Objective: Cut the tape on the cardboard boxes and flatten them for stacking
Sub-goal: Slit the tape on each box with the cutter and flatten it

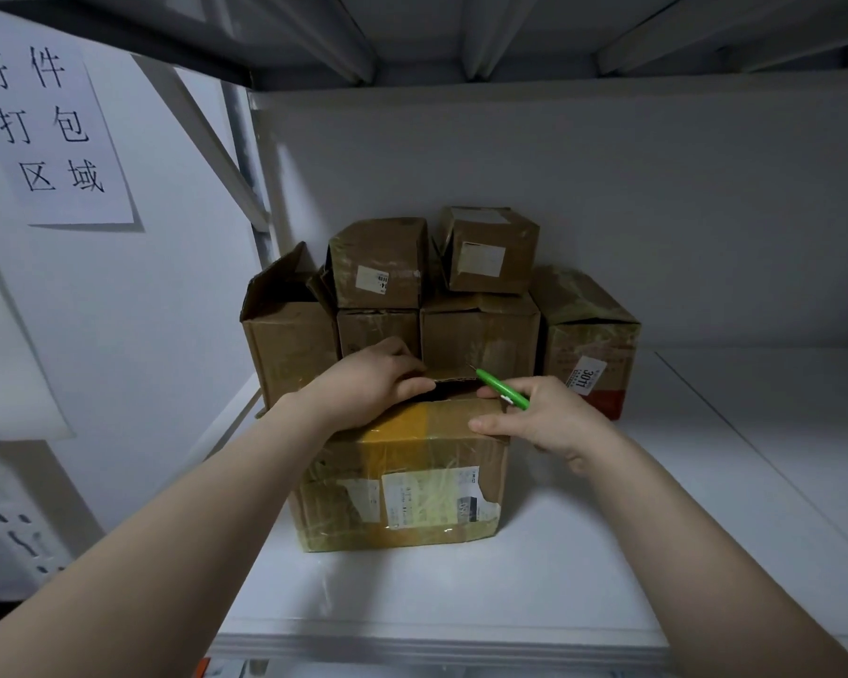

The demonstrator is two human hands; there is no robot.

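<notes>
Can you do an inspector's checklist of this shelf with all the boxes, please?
Surface: white shelf, boxes standing on it.
Job's things: front box, taped, top flap partly lifted; green cutter; stacked boxes behind, the leftmost open-topped.
Clutter: nothing seen.
Hands: left hand grips the front box's top flap; right hand holds the green cutter, thumb on the box.
Cables: nothing seen; what looks like a power strip at left.
Surroundings: paper sign on the left wall; upper shelf overhead.
</notes>
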